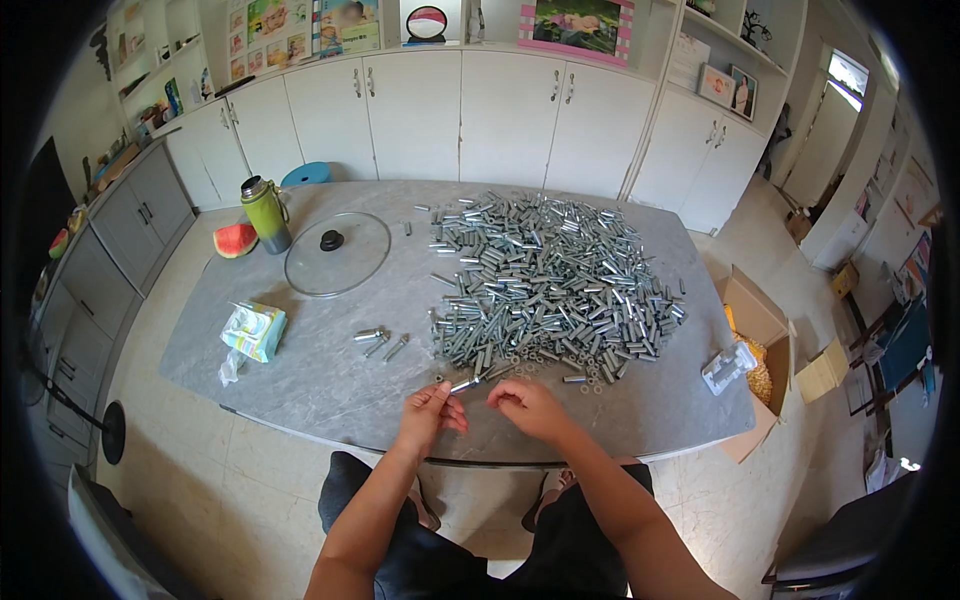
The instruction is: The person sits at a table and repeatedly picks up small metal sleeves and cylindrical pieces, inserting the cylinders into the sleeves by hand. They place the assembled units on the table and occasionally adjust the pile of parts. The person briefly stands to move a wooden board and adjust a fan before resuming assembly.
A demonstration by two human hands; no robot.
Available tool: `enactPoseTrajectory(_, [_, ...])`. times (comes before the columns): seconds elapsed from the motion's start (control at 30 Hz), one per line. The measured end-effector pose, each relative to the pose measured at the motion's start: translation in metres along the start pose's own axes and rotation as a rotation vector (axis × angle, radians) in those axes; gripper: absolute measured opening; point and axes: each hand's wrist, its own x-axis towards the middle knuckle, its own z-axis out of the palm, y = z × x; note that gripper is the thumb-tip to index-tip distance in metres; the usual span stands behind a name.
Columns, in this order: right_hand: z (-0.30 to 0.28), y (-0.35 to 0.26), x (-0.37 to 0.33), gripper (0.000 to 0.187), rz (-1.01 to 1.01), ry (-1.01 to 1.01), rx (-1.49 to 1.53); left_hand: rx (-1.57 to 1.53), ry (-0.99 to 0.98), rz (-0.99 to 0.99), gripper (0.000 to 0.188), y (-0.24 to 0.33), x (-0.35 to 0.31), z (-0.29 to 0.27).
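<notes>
At the table's near edge my left hand [430, 412] is closed, thumb and fingertips pinched on a shiny metal bolt with a sleeve [464, 385] that points toward the pile. To its right, my right hand [530, 408] has its fingers curled in together; whatever they hold, if anything, is too small to make out. Just beyond both hands lies a broad heap of metal sleeves and bolts [550, 280]. Small washers [592, 388] are scattered along its near edge. Left of the heap, several bolts with sleeves [376, 343] lie apart as a small group.
The grey table [330, 375] also bears a glass lid [338, 255], a green flask [265, 215], a watermelon piece [235, 240], a pack of wipes [254, 330] and a clear plastic piece [728, 368]. An open cardboard box [755, 345] stands on the floor at the right.
</notes>
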Motion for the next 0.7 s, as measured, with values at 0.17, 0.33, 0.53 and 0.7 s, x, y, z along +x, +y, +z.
enactPoseTrajectory(0.17, [0.003, -0.006, 0.002, 0.041, -0.062, 0.057, 0.114, 0.019, 0.005, 0.014, 0.031, 0.001, -0.002, 0.001])
enactPoseTrajectory(0.33, [0.001, -0.01, 0.0, 0.045, -0.024, 0.043, 0.144, 0.012, 0.003, 0.015, 0.03, 0.001, -0.002, 0.0])
enactPoseTrajectory(0.53, [0.004, -0.013, 0.0, 0.036, -0.012, 0.073, 0.153, 0.025, -0.007, 0.021, 0.031, 0.001, -0.001, 0.0])
enactPoseTrajectory(0.7, [-0.001, 0.011, 0.0, 0.024, 0.046, 0.205, 0.015, 0.008, 0.188, 0.188, 0.024, 0.003, 0.007, -0.008])
